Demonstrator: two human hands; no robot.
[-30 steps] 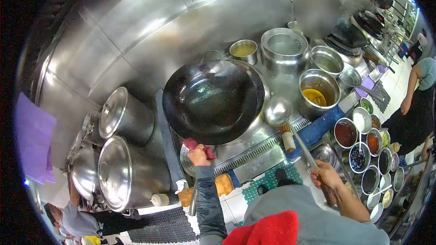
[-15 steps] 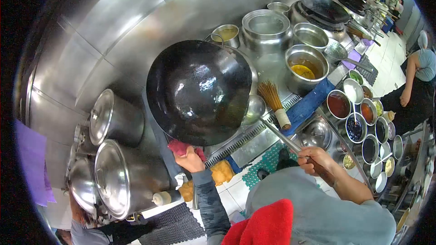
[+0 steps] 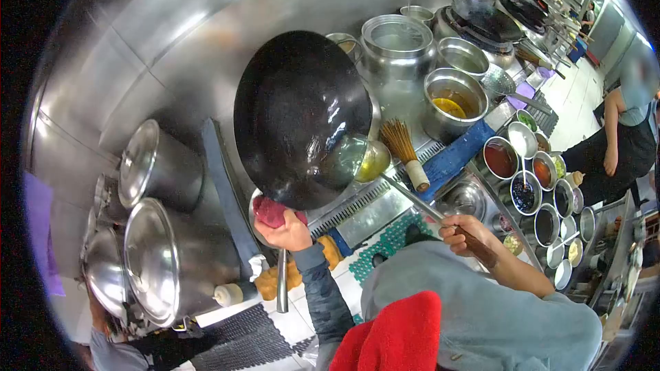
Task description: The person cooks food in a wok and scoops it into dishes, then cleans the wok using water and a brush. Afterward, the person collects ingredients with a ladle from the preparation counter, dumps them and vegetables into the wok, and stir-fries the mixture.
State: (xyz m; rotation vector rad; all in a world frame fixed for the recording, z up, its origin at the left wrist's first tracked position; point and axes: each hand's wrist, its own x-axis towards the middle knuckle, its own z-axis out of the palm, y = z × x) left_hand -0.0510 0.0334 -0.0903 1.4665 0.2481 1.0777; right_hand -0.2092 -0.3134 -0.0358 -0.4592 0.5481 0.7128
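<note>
My left hand (image 3: 285,233) is closed around a dark red cloth (image 3: 278,211) at the near edge of a large black wok (image 3: 292,106). Lifted and steeply tilted, the wok shows its dark, shiny inside. In my right hand (image 3: 467,237) is the long handle of a metal ladle (image 3: 416,199). Its bowl (image 3: 372,160), holding some yellowish liquid, is at the wok's lower right side. Some glossy liquid gathers in the wok near the bowl. A bamboo brush (image 3: 405,151) lies just right of the ladle.
Lidded steel pots (image 3: 152,261) stand at left. Behind the brush are a pot of yellow liquid (image 3: 454,104) and a big steel pot (image 3: 397,36). Several sauce bowls (image 3: 500,158) fill the right side. A person (image 3: 622,127) stands beyond them; another person's arm shows lower left.
The wok has been raised and tipped further toward the ladle side. The ladle's bowl, apparently empty before at the wok's edge, now has yellowish liquid in it. The view has shifted slightly.
</note>
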